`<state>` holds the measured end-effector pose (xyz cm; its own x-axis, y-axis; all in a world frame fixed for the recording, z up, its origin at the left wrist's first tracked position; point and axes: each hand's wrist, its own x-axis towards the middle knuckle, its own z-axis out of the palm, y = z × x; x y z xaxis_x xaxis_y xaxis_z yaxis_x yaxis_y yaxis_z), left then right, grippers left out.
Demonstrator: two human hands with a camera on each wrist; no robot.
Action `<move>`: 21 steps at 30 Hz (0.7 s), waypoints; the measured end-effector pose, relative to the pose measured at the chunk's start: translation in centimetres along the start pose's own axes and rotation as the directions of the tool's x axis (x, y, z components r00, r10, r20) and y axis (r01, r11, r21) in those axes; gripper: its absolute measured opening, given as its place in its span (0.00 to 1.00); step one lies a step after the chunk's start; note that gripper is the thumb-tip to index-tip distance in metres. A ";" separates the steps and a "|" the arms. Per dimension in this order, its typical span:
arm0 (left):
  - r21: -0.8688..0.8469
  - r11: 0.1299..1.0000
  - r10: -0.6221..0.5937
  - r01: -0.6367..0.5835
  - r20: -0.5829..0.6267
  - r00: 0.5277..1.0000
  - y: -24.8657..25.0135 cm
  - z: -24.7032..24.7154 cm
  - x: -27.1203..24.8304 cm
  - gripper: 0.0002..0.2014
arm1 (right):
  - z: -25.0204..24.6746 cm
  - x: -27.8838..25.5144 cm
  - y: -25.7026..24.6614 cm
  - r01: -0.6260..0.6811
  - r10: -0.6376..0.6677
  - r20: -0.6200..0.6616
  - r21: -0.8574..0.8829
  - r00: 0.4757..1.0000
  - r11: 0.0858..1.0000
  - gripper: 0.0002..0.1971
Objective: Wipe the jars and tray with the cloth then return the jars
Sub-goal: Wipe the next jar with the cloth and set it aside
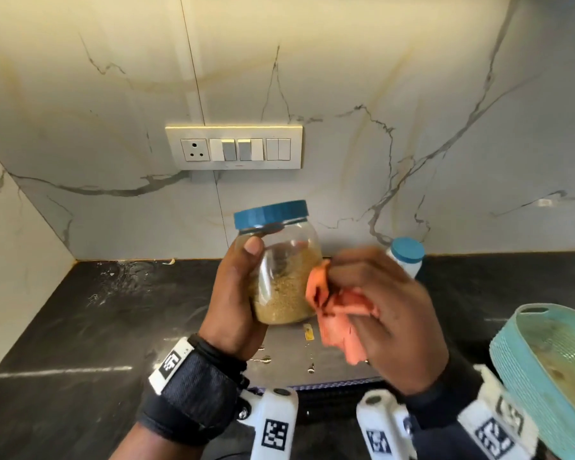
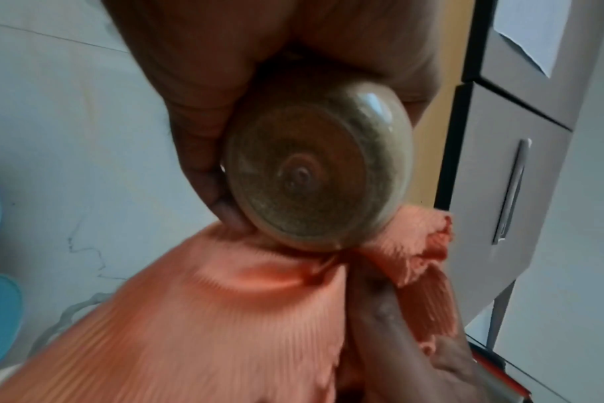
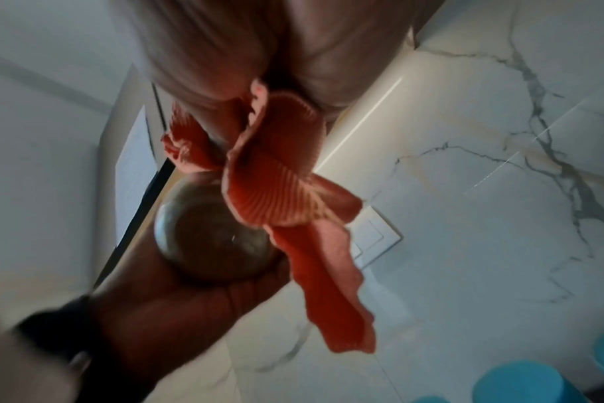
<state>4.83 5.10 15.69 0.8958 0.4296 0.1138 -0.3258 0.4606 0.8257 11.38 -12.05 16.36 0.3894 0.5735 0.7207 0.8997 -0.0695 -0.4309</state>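
Observation:
My left hand (image 1: pixel 238 293) grips a clear jar (image 1: pixel 284 277) with a blue lid (image 1: pixel 271 214), half full of tan grains, held upright above the black counter. My right hand (image 1: pixel 379 300) holds a bunched orange cloth (image 1: pixel 332 310) against the jar's right side. In the left wrist view the jar's round base (image 2: pixel 304 174) shows, with the cloth (image 2: pixel 225 313) pressed below it. In the right wrist view the cloth (image 3: pixel 276 177) hangs over the jar (image 3: pixel 211 240). A second blue-lidded jar (image 1: pixel 407 255) stands behind my right hand. The teal tray (image 1: pixel 545 370) sits at the right edge.
The black stone counter (image 1: pixel 80 327) runs along a marble wall with a switch plate (image 1: pixel 234 147). A grey mat (image 1: pixel 289 363) with drops and a small yellow scrap (image 1: pixel 308 333) lies under the hands. Blue lids (image 3: pixel 511 381) show low in the right wrist view.

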 end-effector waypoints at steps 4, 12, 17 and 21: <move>0.045 0.999 0.014 -0.012 -0.061 0.998 -0.5 -1.0 0.3 0.38 | 0.9 -2.1 0.2 -0.010 0.012 0.025 -0.074 1.000 0.997 0.07; 0.418 0.907 0.054 -0.046 -0.007 0.999 -2.0 -1.5 0.3 0.39 | 2.2 -3.4 0.9 0.128 -0.071 0.200 -0.288 0.977 0.949 0.12; 0.443 0.896 0.011 -0.010 -0.001 1.000 -3.1 -1.6 -0.3 0.34 | 0.5 0.4 1.5 -0.026 0.016 -0.043 -0.263 0.999 0.965 0.11; 0.327 0.945 0.024 -0.014 -0.027 0.999 -2.9 -1.3 0.0 0.36 | 0.0 0.7 1.5 -0.020 0.021 -0.001 -0.165 1.000 0.986 0.11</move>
<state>5.34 4.77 12.60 0.8792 0.4614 0.1189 -0.2216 0.1749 0.9593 13.04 -11.74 16.22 0.4081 0.5711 0.7122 0.9117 -0.2146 -0.3503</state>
